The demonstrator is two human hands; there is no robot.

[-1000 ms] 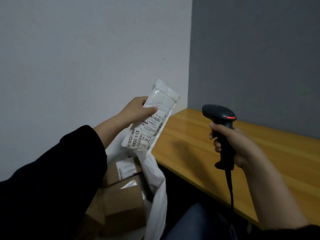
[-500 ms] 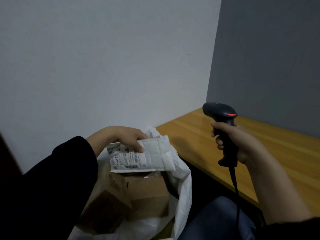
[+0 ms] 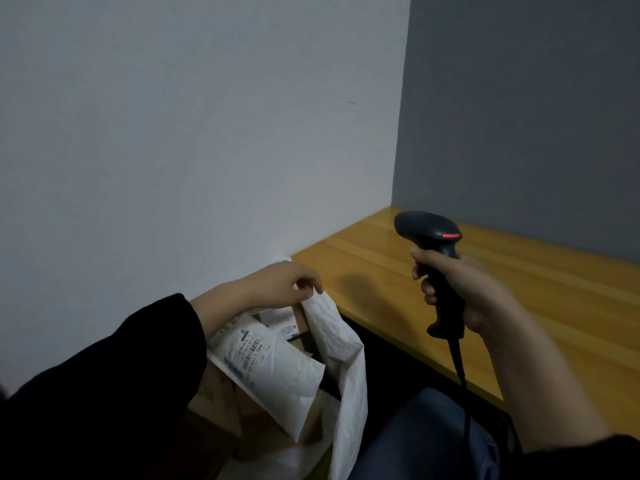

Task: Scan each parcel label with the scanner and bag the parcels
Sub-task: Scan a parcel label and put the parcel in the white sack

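A white padded parcel (image 3: 273, 372) with a printed label lies inside the open white bag (image 3: 343, 362), on top of brown cardboard boxes (image 3: 221, 403). My left hand (image 3: 277, 285) hovers above the bag's far rim, fingers loosely curled with nothing in them; a fingertip is near the bag's edge. My right hand (image 3: 460, 289) is closed around the handle of the black barcode scanner (image 3: 433, 247), which is held upright above the wooden table, its red light lit and its cable hanging down.
The wooden table (image 3: 554, 292) runs along the right, against a grey wall. A pale wall stands behind the bag. My knee in blue jeans (image 3: 426, 441) sits between the bag and the table edge.
My left hand brought the white parcel down from in front of the scanner into the bag and let go of it. The scanner hand has stayed nearly still.
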